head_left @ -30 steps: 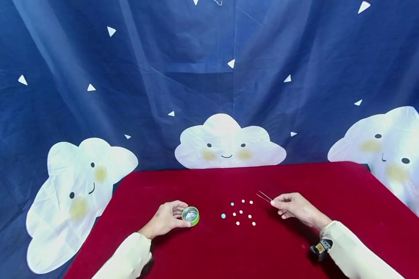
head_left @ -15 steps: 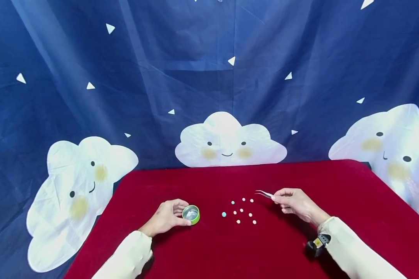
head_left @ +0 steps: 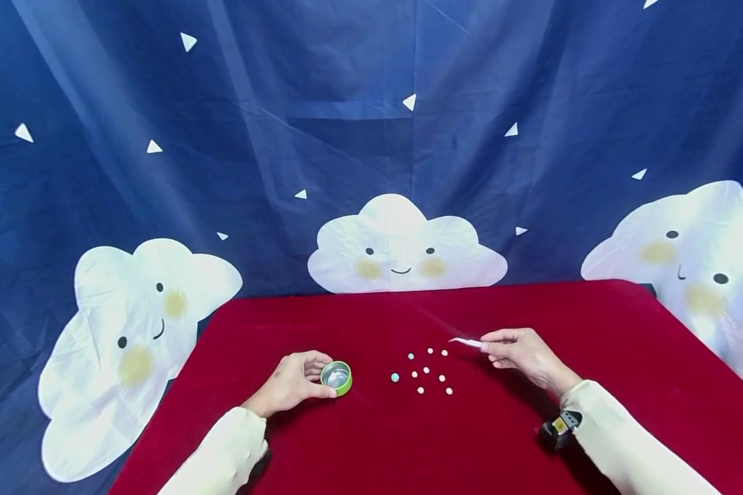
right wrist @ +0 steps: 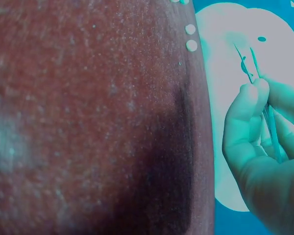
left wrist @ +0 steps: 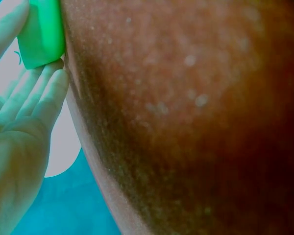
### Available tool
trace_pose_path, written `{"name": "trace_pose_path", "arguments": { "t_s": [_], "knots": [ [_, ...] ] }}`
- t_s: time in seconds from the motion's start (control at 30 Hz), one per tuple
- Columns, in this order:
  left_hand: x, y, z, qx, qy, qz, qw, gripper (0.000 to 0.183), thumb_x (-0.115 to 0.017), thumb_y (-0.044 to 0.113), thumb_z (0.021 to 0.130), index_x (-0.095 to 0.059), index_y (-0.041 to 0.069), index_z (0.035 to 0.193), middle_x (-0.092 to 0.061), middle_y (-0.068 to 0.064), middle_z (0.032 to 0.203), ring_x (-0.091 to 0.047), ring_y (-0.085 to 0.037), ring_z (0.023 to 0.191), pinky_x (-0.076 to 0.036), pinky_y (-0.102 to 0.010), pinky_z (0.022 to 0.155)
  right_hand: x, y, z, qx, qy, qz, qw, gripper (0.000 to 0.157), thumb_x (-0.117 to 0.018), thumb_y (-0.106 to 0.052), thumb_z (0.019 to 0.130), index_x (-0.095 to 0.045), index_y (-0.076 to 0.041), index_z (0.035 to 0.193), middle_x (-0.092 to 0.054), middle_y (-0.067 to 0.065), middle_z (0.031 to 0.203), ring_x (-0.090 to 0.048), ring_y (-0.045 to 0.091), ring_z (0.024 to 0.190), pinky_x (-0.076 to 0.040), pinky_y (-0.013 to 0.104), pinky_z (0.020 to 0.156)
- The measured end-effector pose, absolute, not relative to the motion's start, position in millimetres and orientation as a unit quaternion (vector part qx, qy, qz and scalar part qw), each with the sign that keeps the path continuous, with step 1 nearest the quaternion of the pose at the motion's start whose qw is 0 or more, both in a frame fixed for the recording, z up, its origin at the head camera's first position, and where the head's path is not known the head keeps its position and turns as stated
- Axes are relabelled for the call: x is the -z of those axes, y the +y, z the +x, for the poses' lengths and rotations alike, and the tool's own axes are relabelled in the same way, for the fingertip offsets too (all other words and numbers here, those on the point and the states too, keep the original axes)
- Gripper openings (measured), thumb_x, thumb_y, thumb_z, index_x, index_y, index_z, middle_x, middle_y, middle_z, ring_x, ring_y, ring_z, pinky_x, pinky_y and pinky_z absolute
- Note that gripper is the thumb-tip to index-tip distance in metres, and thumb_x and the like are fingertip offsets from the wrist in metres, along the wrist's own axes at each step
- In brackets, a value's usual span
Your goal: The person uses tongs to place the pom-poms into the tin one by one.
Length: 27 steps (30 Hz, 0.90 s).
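A small round green tin [head_left: 336,379] with a silvery inside stands on the red cloth, its top uncovered. My left hand [head_left: 294,382] grips it from the left, thumb on the near side and fingers behind; the left wrist view shows the tin's green wall [left wrist: 43,34] between them. My right hand [head_left: 526,354] pinches a pair of tweezers [head_left: 467,342] pointing left, held above the cloth. In the right wrist view the two tweezer tips stand apart with nothing between them. Left of the tips lie several small pale beads [head_left: 426,370] and two blue ones [head_left: 395,377].
The red cloth [head_left: 347,454] covers the table, whose far edge meets a dark blue curtain [head_left: 359,151] printed with white clouds. A black wrist camera [head_left: 555,432] hangs below my right sleeve.
My right hand has shifted slightly and turned the tweezers, which now lie flatter and point more directly left. The left hand keeps its hold on the tin; the beads stay put.
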State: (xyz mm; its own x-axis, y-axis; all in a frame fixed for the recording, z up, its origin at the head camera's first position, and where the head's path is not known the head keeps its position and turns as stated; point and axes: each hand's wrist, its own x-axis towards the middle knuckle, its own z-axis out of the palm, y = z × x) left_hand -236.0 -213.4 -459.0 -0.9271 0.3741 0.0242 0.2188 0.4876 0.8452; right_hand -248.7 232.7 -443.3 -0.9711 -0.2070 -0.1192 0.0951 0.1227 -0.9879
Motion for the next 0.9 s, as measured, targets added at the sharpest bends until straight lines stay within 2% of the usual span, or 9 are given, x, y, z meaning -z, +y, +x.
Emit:
{"name": "trace_pose_path", "arguments": {
  "t_s": [0.13, 0.4, 0.73, 0.8, 0.9],
  "knots": [
    [458, -213, -236, -0.476, 0.858, 0.177, 0.083, 0.050, -0.091, 0.014, 0.071, -0.068, 0.001, 0.113, -0.072, -0.006, 0.103, -0.070, -0.021, 0.097, -0.056, -0.026, 0.087, 444, 230, -250, 0.628, 0.770, -0.050, 0.102, 0.040, -0.071, -0.002, 0.091, -0.058, 0.021, 0.121, -0.072, 0.014, 0.088, -0.068, 0.019, 0.070, -0.061, 0.031, 0.070],
    [459, -215, -236, -0.477, 0.855, 0.189, 0.076, 0.050, -0.091, 0.012, 0.072, -0.067, -0.002, 0.113, -0.073, -0.009, 0.103, -0.070, -0.023, 0.097, -0.056, -0.028, 0.087, 445, 226, -250, 0.570, 0.817, -0.049, 0.079, 0.030, -0.075, -0.004, 0.088, -0.068, 0.015, 0.111, -0.073, 0.018, 0.091, -0.070, 0.025, 0.072, -0.060, 0.028, 0.069],
    [460, -215, -237, -0.475, 0.856, 0.188, 0.077, 0.049, -0.091, 0.013, 0.072, -0.068, 0.000, 0.113, -0.073, -0.008, 0.102, -0.070, -0.022, 0.096, -0.056, -0.027, 0.086, 449, 221, -251, 0.532, 0.843, -0.050, 0.067, 0.023, -0.076, 0.002, 0.084, -0.071, 0.012, 0.104, -0.073, 0.014, 0.084, -0.066, 0.021, 0.069, -0.057, 0.027, 0.065],
    [452, -212, -233, -0.480, 0.853, 0.190, 0.076, 0.048, -0.090, 0.009, 0.072, -0.067, -0.003, 0.113, -0.073, -0.013, 0.103, -0.070, -0.027, 0.097, -0.057, -0.032, 0.087, 449, 220, -252, 0.526, 0.846, -0.054, 0.063, 0.022, -0.076, 0.002, 0.084, -0.071, 0.011, 0.103, -0.073, 0.013, 0.083, -0.066, 0.021, 0.069, -0.057, 0.027, 0.064],
    [451, -212, -232, -0.484, 0.851, 0.190, 0.077, 0.048, -0.089, 0.007, 0.073, -0.067, -0.004, 0.113, -0.072, -0.014, 0.103, -0.070, -0.029, 0.097, -0.057, -0.034, 0.088, 449, 218, -252, 0.518, 0.852, -0.061, 0.057, 0.021, -0.076, 0.001, 0.083, -0.071, 0.011, 0.102, -0.073, 0.012, 0.082, -0.066, 0.022, 0.068, -0.056, 0.029, 0.062]
  ]
}}
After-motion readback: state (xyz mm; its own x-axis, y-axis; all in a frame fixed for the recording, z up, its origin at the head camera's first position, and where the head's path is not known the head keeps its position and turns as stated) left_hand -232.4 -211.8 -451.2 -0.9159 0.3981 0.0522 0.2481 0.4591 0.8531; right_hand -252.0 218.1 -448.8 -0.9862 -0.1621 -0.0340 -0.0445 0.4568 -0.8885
